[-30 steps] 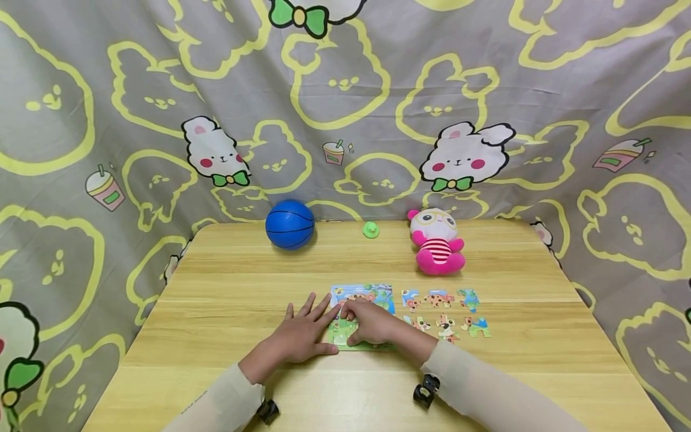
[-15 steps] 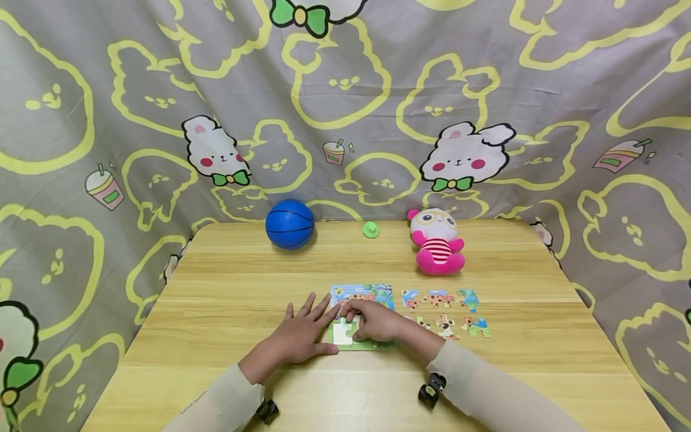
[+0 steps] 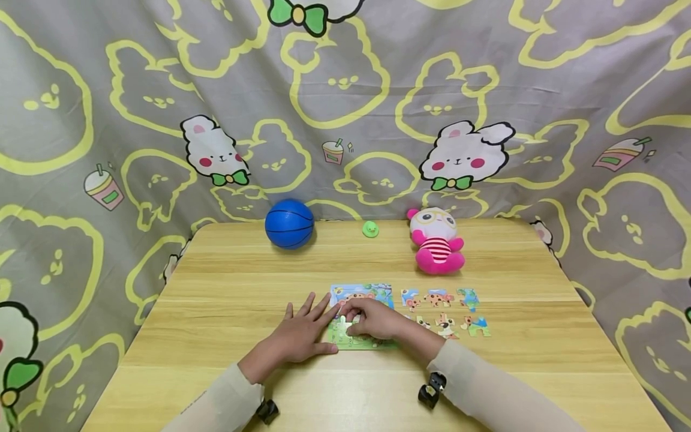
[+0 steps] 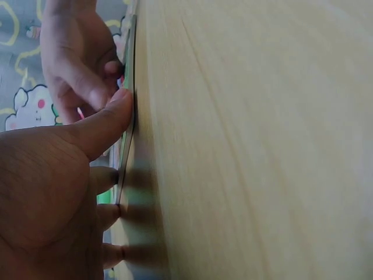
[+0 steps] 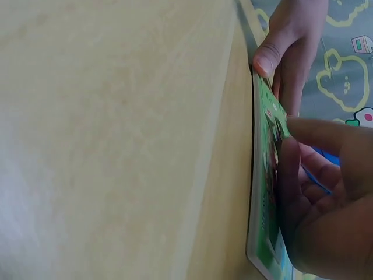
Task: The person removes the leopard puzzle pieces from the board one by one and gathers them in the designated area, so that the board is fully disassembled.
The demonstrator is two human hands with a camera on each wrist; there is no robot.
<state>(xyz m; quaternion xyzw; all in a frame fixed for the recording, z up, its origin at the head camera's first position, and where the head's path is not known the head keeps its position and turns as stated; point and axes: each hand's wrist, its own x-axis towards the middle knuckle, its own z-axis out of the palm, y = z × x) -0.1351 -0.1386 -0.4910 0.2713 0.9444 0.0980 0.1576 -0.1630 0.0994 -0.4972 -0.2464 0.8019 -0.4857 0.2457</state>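
Note:
A picture puzzle board (image 3: pixel 375 345) lies flat on the table, its lower edge green. My left hand (image 3: pixel 302 337), fingers spread and straight, rests at the board's left side. In the left wrist view, that hand's thumb (image 4: pixel 105 125) presses on the board's edge. Over the board is my right hand (image 3: pixel 378 321), fingers curled. Its thumb and a finger pinch a green puzzle piece (image 5: pixel 278 119) at the lower left corner, tilted up a little in the right wrist view. The right hand hides much of the picture's middle.
Several loose puzzle pieces (image 3: pixel 445 324) lie in two rows right of the board. Farther back are a blue basketball (image 3: pixel 290 224), a small green duck (image 3: pixel 370 229) and a pink plush toy (image 3: pixel 438 243). A patterned curtain (image 3: pixel 378 90) surrounds the wooden table (image 3: pixel 227 288).
A bright white patch at the board's lower left corner came up half a second ago and now looks pale green. The right hand has shifted slightly right; the left hand has stayed put.

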